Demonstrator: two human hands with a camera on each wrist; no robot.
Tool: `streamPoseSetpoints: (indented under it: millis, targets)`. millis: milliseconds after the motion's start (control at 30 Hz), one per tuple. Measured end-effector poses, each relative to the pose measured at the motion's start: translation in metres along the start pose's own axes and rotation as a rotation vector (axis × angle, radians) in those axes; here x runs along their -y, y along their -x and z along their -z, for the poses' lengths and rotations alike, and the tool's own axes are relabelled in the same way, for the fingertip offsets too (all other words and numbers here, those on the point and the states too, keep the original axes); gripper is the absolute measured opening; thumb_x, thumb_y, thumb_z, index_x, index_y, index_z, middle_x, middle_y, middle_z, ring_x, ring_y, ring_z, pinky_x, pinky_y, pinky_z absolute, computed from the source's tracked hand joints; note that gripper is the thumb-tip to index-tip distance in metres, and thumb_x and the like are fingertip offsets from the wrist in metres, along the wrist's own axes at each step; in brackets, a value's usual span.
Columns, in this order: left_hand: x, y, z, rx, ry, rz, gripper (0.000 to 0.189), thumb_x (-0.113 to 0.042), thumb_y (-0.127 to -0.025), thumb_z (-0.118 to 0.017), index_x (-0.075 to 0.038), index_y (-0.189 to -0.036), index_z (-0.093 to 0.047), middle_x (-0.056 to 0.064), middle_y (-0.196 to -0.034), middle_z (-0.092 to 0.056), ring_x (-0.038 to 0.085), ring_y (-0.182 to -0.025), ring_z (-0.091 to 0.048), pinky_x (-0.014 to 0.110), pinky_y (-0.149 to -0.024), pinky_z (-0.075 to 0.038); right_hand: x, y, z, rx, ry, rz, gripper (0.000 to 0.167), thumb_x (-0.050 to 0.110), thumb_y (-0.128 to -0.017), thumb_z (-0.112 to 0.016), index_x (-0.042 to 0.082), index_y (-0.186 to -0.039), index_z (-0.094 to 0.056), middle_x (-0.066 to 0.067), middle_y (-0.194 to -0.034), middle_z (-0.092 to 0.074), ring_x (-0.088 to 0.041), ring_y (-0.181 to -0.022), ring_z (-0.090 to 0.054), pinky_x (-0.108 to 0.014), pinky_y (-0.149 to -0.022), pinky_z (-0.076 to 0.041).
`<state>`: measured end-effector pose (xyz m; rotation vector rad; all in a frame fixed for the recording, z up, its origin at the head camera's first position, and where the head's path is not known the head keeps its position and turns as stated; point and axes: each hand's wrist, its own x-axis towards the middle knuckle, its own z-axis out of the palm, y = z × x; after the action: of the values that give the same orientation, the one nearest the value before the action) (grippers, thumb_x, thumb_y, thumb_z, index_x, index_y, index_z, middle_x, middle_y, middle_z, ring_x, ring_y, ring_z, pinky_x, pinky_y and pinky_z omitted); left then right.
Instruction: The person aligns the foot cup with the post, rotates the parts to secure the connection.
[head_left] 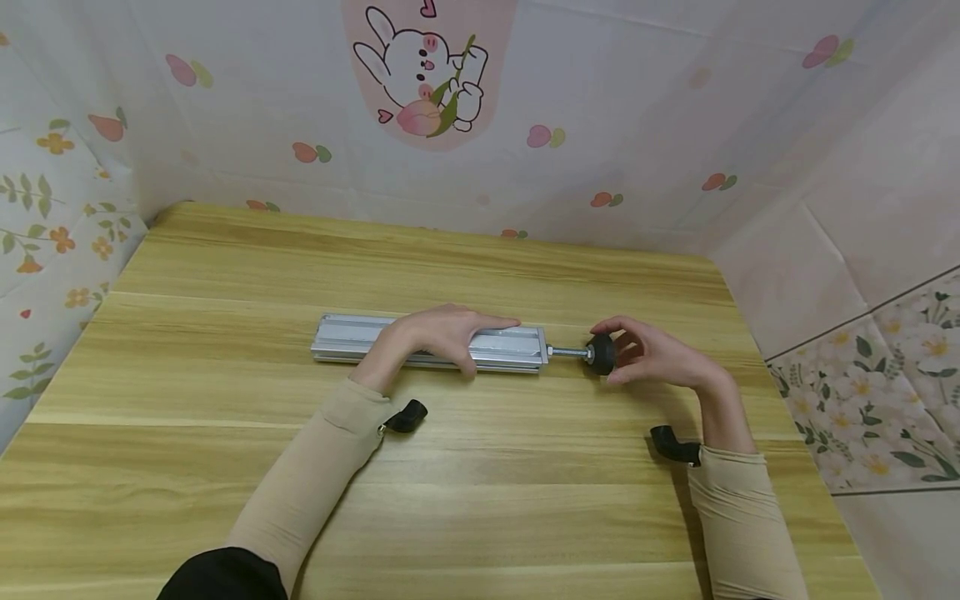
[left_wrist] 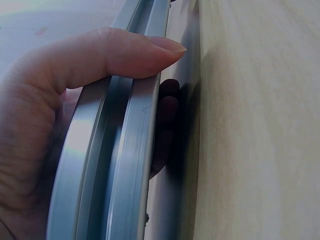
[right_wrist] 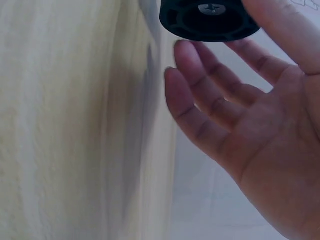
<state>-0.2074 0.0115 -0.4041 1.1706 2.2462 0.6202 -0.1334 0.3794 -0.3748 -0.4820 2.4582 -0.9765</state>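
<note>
A silver aluminium profile (head_left: 510, 350) lies crosswise over the middle of the table, and my left hand (head_left: 442, 333) grips it. In the left wrist view the thumb (left_wrist: 135, 55) crosses the profile's grooved side, while shadowed fingertips show beyond its far edge. From the profile's right end sticks a threaded rod (head_left: 567, 352) with a nut, carrying a black levelling foot (head_left: 600, 355). My right hand (head_left: 660, 354) holds this foot by its rim, thumb on the near side and fingers on the far side. A screw head (right_wrist: 212, 9) shows in the foot's underside.
The wood-grain table (head_left: 480, 500) reaches out to both sides and toward me. A printed curtain (head_left: 600, 100) with a rabbit picture hangs behind its back edge. Floral sheets cover the left and right sides. Each sleeve carries a small black wrist camera (head_left: 407, 416).
</note>
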Motion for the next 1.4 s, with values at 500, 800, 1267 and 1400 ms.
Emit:
streamPoseSetpoints:
  millis: [500,800,1267,1400]
  targets:
    - [0.0013,-0.0012,-0.0004,0.005,-0.002,0.003,0.110,-0.016,-0.066,-0.076,-0.039,-0.163,-0.028,-0.006,-0.133,-0.059,0.011,-0.061,-0.026,0.029,-0.062,-0.031,0.0001,-0.0015,-0.0007,-0.037,0.001,0.005,0.057,0.014,-0.090,-0.078,0.003,-0.139,-0.052,-0.016,-0.134,-0.058,-0.019,-0.105,-0.063,-0.024,-0.088,-0.053]
    - [0.0010,-0.0001,0.0000,0.003,0.015,-0.010,0.109,-0.015,-0.066,-0.075,-0.037,-0.162,-0.029,-0.007,-0.133,-0.059,0.011,-0.060,-0.025,0.029,-0.060,-0.030,-0.0011,0.0011,0.0024,-0.010,0.041,0.011,0.047,0.016,-0.102,-0.063,0.004,-0.146,-0.050,-0.016,-0.136,-0.059,-0.011,-0.111,-0.060,-0.023,-0.092,-0.050]
    - [0.0009,-0.0004,-0.0005,0.004,0.013,-0.005,0.109,-0.015,-0.066,-0.073,-0.038,-0.162,-0.029,-0.006,-0.100,-0.060,0.011,-0.060,-0.024,0.029,-0.060,-0.028,0.0000,-0.0026,-0.0015,-0.022,-0.019,-0.007,0.073,0.013,-0.082,-0.086,0.007,-0.144,-0.049,-0.017,-0.143,-0.053,-0.029,-0.113,-0.061,-0.031,-0.093,-0.055]
    - [0.0011,-0.0003,-0.0005,0.005,0.018,-0.008,0.109,-0.015,-0.066,-0.073,-0.038,-0.162,-0.029,-0.005,-0.112,-0.063,0.011,-0.060,-0.024,0.029,-0.060,-0.029,0.0006,-0.0037,-0.0025,-0.024,-0.020,0.000,0.070,0.013,-0.082,-0.085,0.005,-0.143,-0.050,-0.017,-0.142,-0.054,-0.030,-0.113,-0.060,-0.031,-0.093,-0.055]
